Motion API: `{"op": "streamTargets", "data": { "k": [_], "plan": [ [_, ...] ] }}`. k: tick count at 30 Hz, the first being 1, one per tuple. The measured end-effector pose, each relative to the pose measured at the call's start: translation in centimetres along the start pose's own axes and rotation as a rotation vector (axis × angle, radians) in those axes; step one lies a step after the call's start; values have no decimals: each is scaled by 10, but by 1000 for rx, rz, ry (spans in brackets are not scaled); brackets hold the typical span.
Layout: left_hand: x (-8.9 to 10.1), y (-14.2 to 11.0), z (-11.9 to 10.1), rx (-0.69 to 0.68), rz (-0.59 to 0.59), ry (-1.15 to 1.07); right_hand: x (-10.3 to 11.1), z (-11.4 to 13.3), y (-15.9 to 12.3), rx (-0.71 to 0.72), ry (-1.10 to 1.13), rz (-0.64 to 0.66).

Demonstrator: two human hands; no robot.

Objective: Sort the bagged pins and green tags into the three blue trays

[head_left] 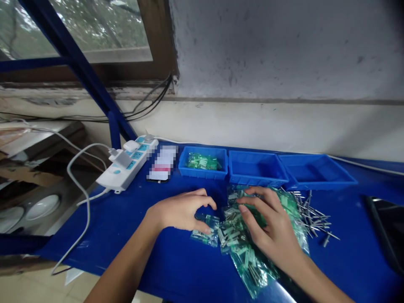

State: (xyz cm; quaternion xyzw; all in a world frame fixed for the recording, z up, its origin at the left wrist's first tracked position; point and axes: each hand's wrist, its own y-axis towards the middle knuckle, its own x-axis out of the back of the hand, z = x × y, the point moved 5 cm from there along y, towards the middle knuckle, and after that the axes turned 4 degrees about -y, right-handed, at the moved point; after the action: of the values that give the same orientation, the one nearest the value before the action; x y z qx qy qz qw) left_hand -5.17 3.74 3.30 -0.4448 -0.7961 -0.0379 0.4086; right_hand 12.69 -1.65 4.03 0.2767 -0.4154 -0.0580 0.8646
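My left hand (184, 210) is over the blue table, fingers curved and apart, with the thumb touching a small clear green-tinted bag (206, 230) of small parts. My right hand (274, 227) rests above a pile of similar plastic bags (235, 235), its fingers spread and bent. Pale plugs and metal pins show through the bags. Nothing is visibly gripped in either hand. Part of the pile is hidden beneath my right hand. Loose metal blind rivets (312, 214) lie in a heap just right of the pile.
Along the wall stand a blue bin (203, 172) holding green bags and two more blue bins (259, 179) (318, 183). To the left are a phone (162, 163) and a white power strip (126, 166) with cables. A dark device (388, 231) lies at the right edge.
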Motion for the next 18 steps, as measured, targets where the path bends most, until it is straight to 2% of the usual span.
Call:
{"op": "streamTargets", "data": {
  "k": [5, 10, 12, 14, 18],
  "plan": [
    [-8, 5, 4, -2, 37, -3, -1, 0, 0, 11, 5, 3],
    [-1, 11, 9, -21, -87, -103, 0, -5, 1, -20, 10, 5],
    [5, 12, 6, -39, -184, -176, 1, -5, 1, -22, 12, -12],
    [12, 11, -3, -100, -352, -202, 2, -4, 2, -35, 37, -8],
    [18, -1, -31, -366, -705, -91, -1, -3, 2, -155, 212, 92]
  ]
}}
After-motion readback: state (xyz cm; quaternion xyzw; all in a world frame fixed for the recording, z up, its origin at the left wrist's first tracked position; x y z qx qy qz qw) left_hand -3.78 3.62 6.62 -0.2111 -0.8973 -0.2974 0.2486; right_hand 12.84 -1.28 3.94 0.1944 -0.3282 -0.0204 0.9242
